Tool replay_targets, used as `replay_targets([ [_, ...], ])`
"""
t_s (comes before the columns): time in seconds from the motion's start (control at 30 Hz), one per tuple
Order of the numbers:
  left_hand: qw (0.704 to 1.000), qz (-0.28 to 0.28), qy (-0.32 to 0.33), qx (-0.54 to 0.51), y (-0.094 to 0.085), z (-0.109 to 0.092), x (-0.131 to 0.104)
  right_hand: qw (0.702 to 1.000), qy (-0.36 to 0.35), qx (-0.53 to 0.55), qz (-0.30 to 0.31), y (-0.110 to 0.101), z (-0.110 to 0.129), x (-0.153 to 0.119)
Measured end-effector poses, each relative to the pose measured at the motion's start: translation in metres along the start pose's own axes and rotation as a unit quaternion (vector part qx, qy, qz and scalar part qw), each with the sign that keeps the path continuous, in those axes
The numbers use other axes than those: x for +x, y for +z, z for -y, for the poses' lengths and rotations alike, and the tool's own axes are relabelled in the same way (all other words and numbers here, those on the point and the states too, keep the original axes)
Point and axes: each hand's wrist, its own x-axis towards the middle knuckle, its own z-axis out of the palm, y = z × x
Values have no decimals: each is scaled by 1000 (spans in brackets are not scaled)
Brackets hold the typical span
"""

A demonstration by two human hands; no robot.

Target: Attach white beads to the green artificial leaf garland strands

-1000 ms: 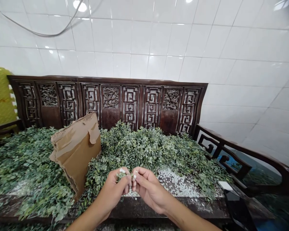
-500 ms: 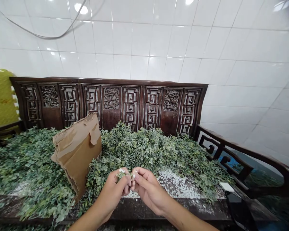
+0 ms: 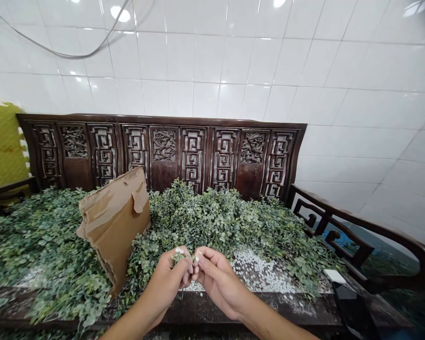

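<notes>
My left hand [image 3: 172, 274] is closed on a small green sprig [image 3: 179, 255] with white bits on it, above the front edge of the wooden bench. Right beside it, my right hand [image 3: 217, 278] pinches a small white piece [image 3: 197, 259] between thumb and forefinger. The fingertips of both hands meet or nearly meet. Behind them spreads a heap of green artificial foliage [image 3: 212, 217]. Small white pieces [image 3: 262, 274] lie scattered on the seat to the right of my hands.
A torn cardboard piece [image 3: 118, 226] stands upright in the foliage at the left. The carved bench back [image 3: 165, 174] runs along the tiled wall. At the front right lie a dark phone [image 3: 352, 307] and a white object [image 3: 335, 276], near the armrest [image 3: 350, 219].
</notes>
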Motion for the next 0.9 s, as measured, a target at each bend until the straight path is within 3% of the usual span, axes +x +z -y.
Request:
replay_targets([
  [0.27,1000,-12,14,18,-2,5,4,999,-33,-26,-9,0,-5,0],
  [0.67,984,-70,54,158,-6,4,4,963,-102,-233,-88,1,-5,-2],
  [0.9,982,-69,50,166,-7,5,5,963,-107,-228,-102,2,-10,0],
])
